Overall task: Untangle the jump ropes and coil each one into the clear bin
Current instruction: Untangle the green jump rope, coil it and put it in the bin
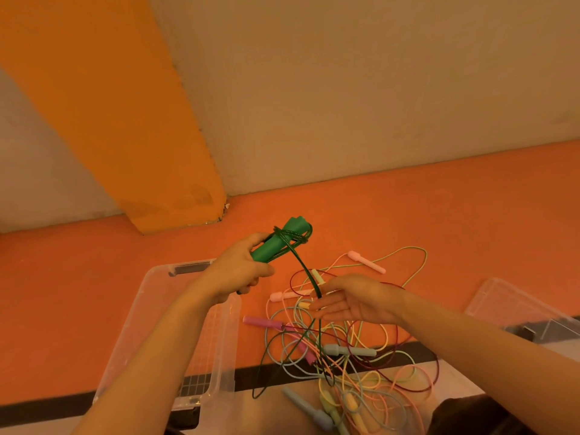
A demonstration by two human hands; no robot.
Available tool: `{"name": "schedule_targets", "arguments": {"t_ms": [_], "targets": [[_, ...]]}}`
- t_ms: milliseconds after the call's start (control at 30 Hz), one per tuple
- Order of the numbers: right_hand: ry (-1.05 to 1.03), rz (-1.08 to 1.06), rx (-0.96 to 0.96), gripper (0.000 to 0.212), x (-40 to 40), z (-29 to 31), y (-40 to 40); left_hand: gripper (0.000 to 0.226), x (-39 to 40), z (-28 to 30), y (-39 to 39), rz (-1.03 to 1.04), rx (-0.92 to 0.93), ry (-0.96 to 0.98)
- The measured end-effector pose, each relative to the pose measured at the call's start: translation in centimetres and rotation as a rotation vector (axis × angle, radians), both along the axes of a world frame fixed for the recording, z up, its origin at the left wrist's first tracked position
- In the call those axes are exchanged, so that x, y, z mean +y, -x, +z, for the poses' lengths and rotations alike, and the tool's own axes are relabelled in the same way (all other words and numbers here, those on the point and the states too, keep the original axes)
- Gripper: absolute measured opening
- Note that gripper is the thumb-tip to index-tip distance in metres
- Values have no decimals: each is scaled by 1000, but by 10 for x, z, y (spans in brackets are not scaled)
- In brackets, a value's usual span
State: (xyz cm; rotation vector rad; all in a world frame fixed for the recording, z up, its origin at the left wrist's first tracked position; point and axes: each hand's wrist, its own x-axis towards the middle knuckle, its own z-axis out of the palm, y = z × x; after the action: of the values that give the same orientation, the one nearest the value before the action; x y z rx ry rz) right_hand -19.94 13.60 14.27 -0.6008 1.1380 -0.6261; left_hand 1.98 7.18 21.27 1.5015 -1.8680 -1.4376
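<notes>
Two green handles point(276, 243) are sitting together in your left hand point(241, 271), whose grip is closing round them, with a few turns of the dark green cord point(309, 277) already wound near their far end. Your right hand point(354, 301) is lying loose and nearly flat, fingers straight, and the cord is running across them rather than being pinched. From there it is dropping into the tangle of pastel ropes point(339, 346) on the orange floor point(470, 215), just beside the clear bin point(141, 312) on your left. That cord is looking thin, light and limp, probably a little slick, so it is likely snagging on the other loops. Try taking it between thumb and fingertips close to the handles, feeding it slowly, and lifting it free before each wrap. A second clear bin point(508, 296) is lying to your right.
</notes>
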Motion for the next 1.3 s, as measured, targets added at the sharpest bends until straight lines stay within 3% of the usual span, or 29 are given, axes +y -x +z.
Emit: {"name": "schedule_targets", "arguments": {"t_ms": [333, 467, 633, 733, 833, 967, 1133, 1300], "targets": [[-59, -345, -75, 15, -8, -3, 17, 57, 1, -2, -2, -84, 29, -28], [-171, -405, -165, 8, -12, -9, 21, 57, 3, -2, 0, -147, 30, -39], [-180, -457, -176, 17, -17, -16, 26, 61, 7, -2, 2, -245, 14, -70], [-175, -399, -195, 4, -26, -33, 32, 61, 7, -1, 0, -278, 21, -86], [-117, -269, -141, 21, -33, -39, 37, 63, 8, -1, 0, -329, 29, -118], [-168, -280, -195, 46, -49, -51, 48, 62, 9, 1, 0, -384, 2, -138], [-103, -337, -112, 34, -58, -41, 45, 62, 10, 3, 6, -412, -15, -148], [-120, -380, -139, 6, -63, -29, 41, 61, 7, 3, 10, -435, -43, -147]]}}
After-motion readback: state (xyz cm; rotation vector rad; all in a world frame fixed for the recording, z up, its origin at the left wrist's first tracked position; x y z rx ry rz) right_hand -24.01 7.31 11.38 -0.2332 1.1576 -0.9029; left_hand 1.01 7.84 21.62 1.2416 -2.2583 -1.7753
